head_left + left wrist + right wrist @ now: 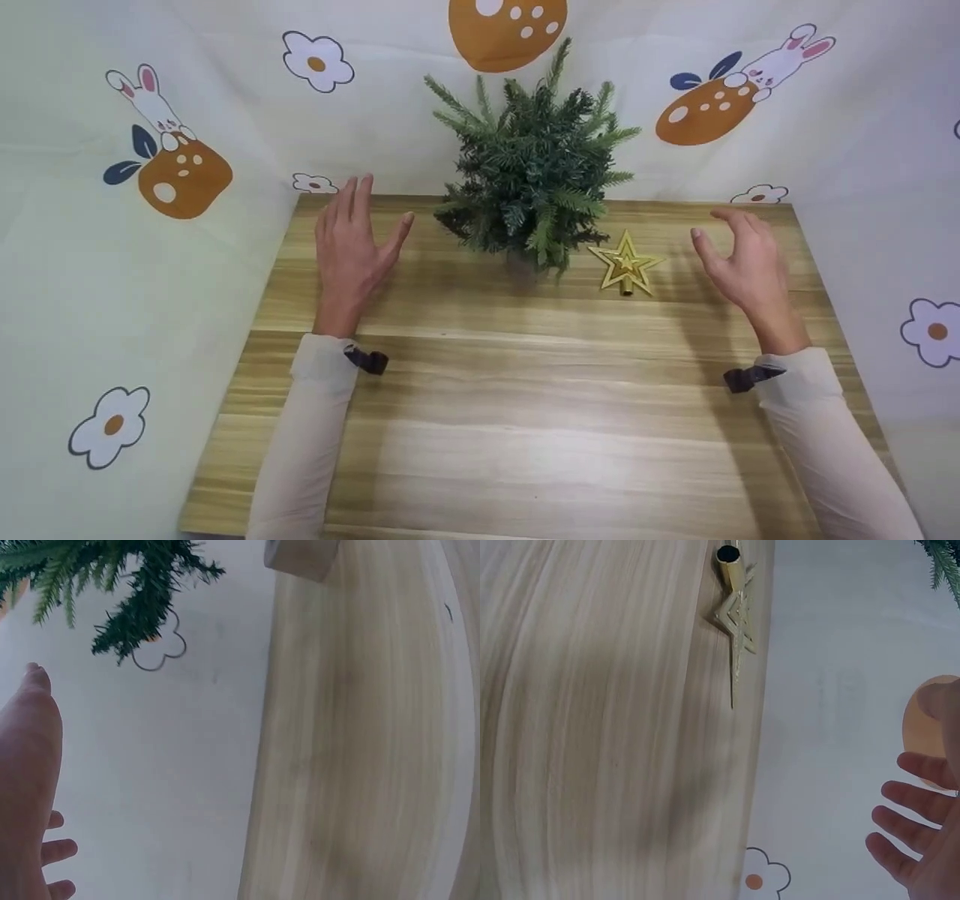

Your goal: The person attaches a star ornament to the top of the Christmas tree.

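Observation:
A small artificial Christmas tree [532, 165] stands at the back middle of the wooden table, its base mostly hidden under the branches in the head view. To its right lies a gold star tree topper [627, 264] with a short tubular socket. My left hand [349, 244] is held left of the tree, fingers extended and thumb spread, apart from the branches. On the other side, my right hand [746, 259] is right of the star with its fingers slightly bent and nothing in it. The right wrist view shows the star [736, 619] with its dark socket opening facing the camera.
Pale cloth walls [390, 135] printed with rabbits and flowers enclose the table [525, 420] at the back and both sides. In the left wrist view, the tree's light, block-like base [304, 556] shows near the table's back edge. Dark straps sit on both sleeve cuffs.

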The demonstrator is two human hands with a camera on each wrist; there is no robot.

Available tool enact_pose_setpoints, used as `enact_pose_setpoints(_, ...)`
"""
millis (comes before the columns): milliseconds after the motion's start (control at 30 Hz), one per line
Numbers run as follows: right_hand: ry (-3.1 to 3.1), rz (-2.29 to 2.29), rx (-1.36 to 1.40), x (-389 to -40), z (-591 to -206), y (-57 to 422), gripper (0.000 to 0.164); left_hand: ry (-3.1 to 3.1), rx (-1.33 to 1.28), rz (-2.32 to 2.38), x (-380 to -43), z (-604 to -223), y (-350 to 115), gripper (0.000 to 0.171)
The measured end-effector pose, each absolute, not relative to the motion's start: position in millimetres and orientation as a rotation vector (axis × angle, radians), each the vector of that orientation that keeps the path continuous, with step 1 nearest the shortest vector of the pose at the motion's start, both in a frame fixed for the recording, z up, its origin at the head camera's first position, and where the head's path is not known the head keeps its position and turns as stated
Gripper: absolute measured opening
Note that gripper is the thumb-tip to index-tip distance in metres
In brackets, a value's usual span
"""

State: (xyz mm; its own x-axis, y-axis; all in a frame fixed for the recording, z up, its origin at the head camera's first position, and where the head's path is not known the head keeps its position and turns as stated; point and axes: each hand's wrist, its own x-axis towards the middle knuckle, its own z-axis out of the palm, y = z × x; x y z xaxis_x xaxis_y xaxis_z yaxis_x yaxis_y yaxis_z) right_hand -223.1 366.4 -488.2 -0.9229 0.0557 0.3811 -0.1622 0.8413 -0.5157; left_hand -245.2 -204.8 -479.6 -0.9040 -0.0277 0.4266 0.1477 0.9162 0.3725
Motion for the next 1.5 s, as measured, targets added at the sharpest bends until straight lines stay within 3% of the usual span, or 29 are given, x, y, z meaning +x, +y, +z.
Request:
enact_pose_setpoints(267,-2.685,0.813,0.080,-225.2,-495.6,358.9,0.045,-2.453,-0.171,-0.707,-240.3,-460.2,-184.0,0.080)
enact_pose_setpoints(900,-2.863,0.984,0.030,-234.0,-518.4,346.3,0.042,-2.075,-0.422,-0.971,-239.6,-403.8,-128.9,0.051)
enact_pose_setpoints(1500,-2.954,1.029,0.049,-234.6,-541.5,333.8,0.031,-1.883,-0.729,-1.106,-244.0,-351.6,-79.5,0.045)
